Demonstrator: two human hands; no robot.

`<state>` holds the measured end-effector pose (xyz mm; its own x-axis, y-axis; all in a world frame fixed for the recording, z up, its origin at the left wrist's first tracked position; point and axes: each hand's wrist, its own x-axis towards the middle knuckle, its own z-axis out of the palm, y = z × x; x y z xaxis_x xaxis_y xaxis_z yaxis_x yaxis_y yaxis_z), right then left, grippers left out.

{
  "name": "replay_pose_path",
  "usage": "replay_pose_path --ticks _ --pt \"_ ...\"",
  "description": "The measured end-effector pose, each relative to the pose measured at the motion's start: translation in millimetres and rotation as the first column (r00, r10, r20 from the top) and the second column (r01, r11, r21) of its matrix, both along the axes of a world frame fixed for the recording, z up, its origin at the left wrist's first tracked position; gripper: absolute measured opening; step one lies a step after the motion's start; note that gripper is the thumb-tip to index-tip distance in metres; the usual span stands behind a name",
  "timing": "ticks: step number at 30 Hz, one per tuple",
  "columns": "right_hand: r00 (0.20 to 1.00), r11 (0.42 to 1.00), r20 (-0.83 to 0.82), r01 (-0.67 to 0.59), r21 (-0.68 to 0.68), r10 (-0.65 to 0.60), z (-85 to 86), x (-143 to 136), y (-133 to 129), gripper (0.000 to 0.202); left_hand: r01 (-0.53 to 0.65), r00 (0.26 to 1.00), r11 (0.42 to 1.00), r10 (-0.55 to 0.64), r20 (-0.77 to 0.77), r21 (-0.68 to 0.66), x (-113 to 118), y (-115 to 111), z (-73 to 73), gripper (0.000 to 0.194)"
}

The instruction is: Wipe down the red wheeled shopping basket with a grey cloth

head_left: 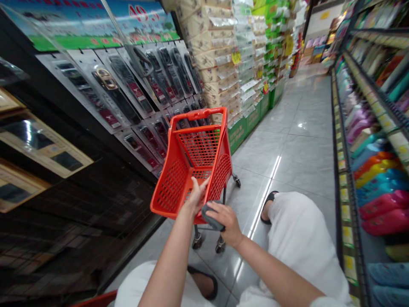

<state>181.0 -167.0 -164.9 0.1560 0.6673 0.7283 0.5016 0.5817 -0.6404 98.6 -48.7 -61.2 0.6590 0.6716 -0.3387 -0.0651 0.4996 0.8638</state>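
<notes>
Red shopping cart: the red shopping cart (pixel 166 186) stands on the tiled floor (pixel 306 119) directly before the person, handle at its far end, its basket bare where visible.
Right hand: the right hand (pixel 229 225) is clamped on a dark grey pad (pixel 209 218), cloth or sponge I cannot tell, at the cart's near right corner.
Left hand: the left hand (pixel 197 197), fingers spread and gripping nothing, reaches over the cart's near edge beside its right wall; contact is unclear.
Around the cart: packaged belts (pixel 116 91) hang beyond its left side; stacked cartons (pixel 211 49) rise behind.
Step in hand: apparently wiping the cart's rim.
Next move: likely calls for steady pad pressure along that rim, the cart braced against rolling.
</notes>
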Motion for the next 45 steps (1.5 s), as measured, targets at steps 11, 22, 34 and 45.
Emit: replay_pose_path --ticks 11,22,34,45 --pt "0.854 0.953 -0.430 0.224 -0.202 -0.292 32.3 24 103 0.070 -0.007 0.976 0.898 0.102 -0.194 0.439 3 -1 -3.7 0.060" --pt "0.880 0.943 -0.351 0.261 -0.206 -0.320 14.0 8 77 0.061 0.021 0.956 0.867 0.129 -0.264 0.497 0 -7 -0.6 0.062" --pt "0.928 0.965 -0.302 0.159 -0.207 -0.218 3.4 16 62 0.066 0.105 0.924 0.728 0.180 -0.337 0.677 -3 -13 10.4 0.062" --pt "0.821 0.939 -0.469 0.220 -0.264 -0.324 7.3 20 103 0.073 0.412 0.578 0.227 0.683 -0.446 0.882 -71 -77 -21.6 0.034"
